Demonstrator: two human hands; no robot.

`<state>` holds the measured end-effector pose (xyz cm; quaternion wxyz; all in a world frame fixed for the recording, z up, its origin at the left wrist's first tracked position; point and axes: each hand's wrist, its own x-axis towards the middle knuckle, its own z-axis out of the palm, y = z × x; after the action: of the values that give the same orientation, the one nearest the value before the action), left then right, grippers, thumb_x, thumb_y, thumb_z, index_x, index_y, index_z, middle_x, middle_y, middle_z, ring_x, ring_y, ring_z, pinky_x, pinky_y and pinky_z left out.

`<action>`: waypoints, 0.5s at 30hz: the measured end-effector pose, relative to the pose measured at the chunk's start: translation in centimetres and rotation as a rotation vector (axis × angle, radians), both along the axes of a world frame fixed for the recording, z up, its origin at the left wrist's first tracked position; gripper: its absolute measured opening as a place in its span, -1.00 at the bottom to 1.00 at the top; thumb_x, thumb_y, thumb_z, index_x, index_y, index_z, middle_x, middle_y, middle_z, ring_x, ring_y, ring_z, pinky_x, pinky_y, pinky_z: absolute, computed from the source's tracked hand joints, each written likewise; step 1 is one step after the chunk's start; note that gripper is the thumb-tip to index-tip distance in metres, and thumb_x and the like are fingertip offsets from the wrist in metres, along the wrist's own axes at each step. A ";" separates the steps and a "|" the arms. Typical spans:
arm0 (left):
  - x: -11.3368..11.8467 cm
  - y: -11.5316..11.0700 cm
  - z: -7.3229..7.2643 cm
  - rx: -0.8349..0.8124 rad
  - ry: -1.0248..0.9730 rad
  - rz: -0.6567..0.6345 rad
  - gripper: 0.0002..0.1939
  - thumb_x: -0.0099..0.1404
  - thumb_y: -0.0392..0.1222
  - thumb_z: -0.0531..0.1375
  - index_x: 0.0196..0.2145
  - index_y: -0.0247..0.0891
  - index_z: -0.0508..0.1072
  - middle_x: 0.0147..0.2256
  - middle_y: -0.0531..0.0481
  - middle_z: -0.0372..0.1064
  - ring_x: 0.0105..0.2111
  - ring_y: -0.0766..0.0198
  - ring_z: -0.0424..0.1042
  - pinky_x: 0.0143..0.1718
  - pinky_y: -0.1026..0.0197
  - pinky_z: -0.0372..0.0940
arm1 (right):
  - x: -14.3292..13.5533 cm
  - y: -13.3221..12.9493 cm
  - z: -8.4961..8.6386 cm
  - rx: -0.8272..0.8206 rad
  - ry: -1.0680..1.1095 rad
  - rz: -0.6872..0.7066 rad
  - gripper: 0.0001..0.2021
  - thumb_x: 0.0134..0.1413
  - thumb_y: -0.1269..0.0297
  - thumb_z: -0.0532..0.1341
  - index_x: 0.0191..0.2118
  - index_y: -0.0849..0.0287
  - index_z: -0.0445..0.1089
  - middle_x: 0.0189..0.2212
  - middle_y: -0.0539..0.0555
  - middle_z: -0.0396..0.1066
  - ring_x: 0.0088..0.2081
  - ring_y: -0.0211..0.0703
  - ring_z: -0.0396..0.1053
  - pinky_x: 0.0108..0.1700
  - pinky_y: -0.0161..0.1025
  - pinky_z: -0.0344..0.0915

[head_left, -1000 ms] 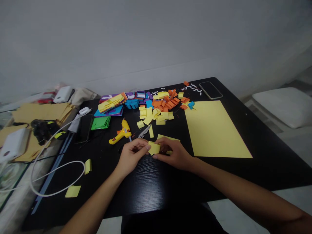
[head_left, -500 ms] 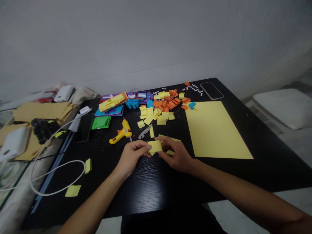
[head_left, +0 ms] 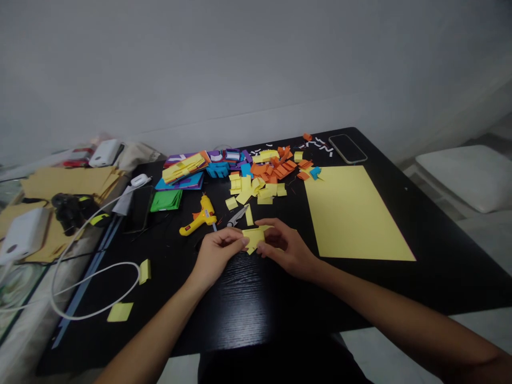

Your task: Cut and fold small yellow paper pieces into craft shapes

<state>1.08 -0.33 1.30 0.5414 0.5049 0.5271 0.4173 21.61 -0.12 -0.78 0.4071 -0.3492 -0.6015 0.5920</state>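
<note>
Yellow slip (head_left: 254,234) held over the black surface (head_left: 248,314).
At left, a white cable (head_left: 71,319) loops; next lies a glue gun (head_left: 206,210); then the left hand (head_left: 216,255) pinches the slip's left end between thumb and fingers, and the right hand (head_left: 293,253) grips its right end, fingers curled; farther right, a large yellow sheet (head_left: 356,213) lies flat, a phone (head_left: 348,148) beyond it.

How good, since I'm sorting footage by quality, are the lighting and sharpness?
Head view: dim, greyish light; same view: pale glare, low centre, on the black table; same view: white seat at far right looks soft; same view: yellow paper piece between left hand and right hand shows little fine detail.
</note>
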 end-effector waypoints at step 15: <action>1.1 -1.0 -0.2 0.093 -0.070 0.031 -0.73 0.09 -0.18 0.46 -0.42 -0.29 0.44 -0.43 0.04 0.48 -0.47 0.37 0.43 -0.36 0.31 0.36 | -0.5 0.1 0.0 -0.115 0.049 -0.133 -0.78 0.05 0.18 0.41 -0.24 0.17 0.47 -0.35 0.03 0.52 -0.36 -0.22 0.49 -0.29 -0.26 0.45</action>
<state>2.17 -1.29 1.13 0.5288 0.5063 0.4957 0.4672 21.14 -0.03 -0.78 0.4392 -0.3967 -0.5318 0.6058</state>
